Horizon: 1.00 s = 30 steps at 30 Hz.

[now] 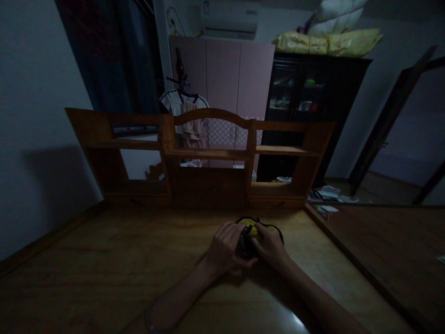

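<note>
My left hand (227, 245) curls around a small dark object with shiny spots (246, 249); its thumb is underneath on the near side. Beside it, my right hand (270, 243) has its fingers bent down on a yellow item with a black edge (249, 223), which looks like a soft pouch or case. The yellow item lies behind and between my hands, and its black rim curves out past my right hand. Dim light and my fingers hide much of both things, so I cannot tell their exact kind.
Both forearms rest over a wooden bed board (139, 260). At its far end stands a wooden headboard with shelves (208, 155). A wall (41, 139) borders the left, and a raised wooden edge (347, 250) runs along the right. Beyond are pink wardrobes (222, 74) and a black cabinet (333, 102).
</note>
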Motion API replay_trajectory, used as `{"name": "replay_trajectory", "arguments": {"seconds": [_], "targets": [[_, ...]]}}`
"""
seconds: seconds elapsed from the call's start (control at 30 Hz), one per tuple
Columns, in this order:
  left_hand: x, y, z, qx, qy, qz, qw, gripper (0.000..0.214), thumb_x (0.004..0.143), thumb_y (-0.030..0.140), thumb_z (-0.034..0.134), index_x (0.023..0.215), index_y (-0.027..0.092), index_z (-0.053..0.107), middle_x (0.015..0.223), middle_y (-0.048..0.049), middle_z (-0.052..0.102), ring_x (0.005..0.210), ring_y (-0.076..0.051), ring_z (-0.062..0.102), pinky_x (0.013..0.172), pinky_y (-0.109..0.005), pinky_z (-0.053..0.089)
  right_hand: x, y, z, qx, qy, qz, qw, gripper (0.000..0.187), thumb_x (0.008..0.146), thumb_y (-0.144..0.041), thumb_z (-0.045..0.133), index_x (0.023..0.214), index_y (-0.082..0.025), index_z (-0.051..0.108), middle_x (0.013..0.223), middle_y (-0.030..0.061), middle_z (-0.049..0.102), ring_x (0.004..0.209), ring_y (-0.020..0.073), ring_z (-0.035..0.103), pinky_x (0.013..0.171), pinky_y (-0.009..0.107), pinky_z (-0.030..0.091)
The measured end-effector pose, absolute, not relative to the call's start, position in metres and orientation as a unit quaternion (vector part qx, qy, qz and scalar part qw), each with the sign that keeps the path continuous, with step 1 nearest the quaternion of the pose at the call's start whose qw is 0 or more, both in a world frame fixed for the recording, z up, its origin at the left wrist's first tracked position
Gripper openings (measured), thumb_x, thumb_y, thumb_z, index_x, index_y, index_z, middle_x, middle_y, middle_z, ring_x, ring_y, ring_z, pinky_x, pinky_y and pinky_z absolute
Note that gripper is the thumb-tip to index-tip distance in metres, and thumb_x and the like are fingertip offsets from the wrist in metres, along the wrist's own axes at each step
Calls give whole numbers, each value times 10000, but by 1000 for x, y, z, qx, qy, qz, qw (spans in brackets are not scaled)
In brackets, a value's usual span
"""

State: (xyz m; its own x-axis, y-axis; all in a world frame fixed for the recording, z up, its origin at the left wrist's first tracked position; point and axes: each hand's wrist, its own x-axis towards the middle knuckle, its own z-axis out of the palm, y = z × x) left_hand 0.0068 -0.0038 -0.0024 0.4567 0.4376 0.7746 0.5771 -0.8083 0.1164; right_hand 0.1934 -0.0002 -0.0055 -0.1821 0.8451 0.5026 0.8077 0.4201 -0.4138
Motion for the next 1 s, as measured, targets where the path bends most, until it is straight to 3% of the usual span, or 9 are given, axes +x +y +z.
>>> {"name": "replay_trajectory", "arguments": {"seconds": [0.33, 0.73, 1.0], "targets": [[7, -4, -3, -803, -370, -461, 74, 715, 668, 574, 668, 1227, 160, 502, 1112, -119, 625, 1042, -298, 586, 1045, -520, 393, 192, -3, 1, -520, -765, 83, 370, 280, 891, -338, 431, 872, -182, 663, 777, 50, 707, 711, 192, 651, 650, 246, 437], [7, -2, -6, -810, -357, -460, 74, 754, 661, 549, 683, 1269, 161, 462, 1160, -127, 609, 1071, -309, 575, 1036, -528, 392, 195, -1, 2, -512, -773, 102, 360, 187, 803, -258, 479, 875, -186, 636, 744, 17, 664, 670, 180, 598, 638, 246, 420], [6, 0, -8, -819, -345, -452, 69, 773, 661, 543, 690, 1285, 159, 443, 1198, -128, 596, 1088, -302, 572, 1051, -508, 387, 200, -1, 1, -472, -794, 177, 340, 425, 835, -247, 417, 1238, -191, 538, 934, 31, 683, 810, 197, 607, 775, 288, 458]]}}
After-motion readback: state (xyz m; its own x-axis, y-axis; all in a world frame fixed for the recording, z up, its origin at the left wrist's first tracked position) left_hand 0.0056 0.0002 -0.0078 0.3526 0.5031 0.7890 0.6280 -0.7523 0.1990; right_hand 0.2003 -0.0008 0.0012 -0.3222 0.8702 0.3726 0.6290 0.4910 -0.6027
